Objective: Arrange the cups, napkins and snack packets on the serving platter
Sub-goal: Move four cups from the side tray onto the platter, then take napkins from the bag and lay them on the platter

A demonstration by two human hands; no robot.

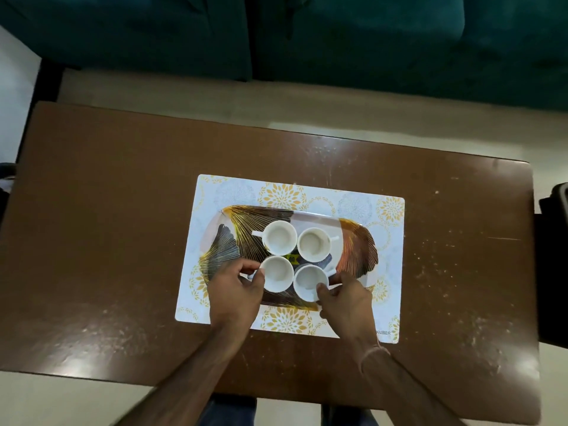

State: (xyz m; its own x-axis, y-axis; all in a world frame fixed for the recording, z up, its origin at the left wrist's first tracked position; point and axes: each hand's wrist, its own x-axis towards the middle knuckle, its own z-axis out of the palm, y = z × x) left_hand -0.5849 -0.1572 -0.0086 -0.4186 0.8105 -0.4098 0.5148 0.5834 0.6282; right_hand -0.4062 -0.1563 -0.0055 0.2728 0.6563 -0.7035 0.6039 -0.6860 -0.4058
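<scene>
White teacups sit four-square on leaf-print tray (356, 241); left hand (236, 290) pinches near-left cup (278, 273), right hand (345, 298) grips near-right cup (310, 282). Cup-placing step; napkins, packets unseen, likely next.

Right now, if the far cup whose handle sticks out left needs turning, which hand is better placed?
Probably the left hand. It's at the near left cup, directly below the far left cup, whose handle points left. The right hand is on the near right cup and would have to cross over.
</scene>
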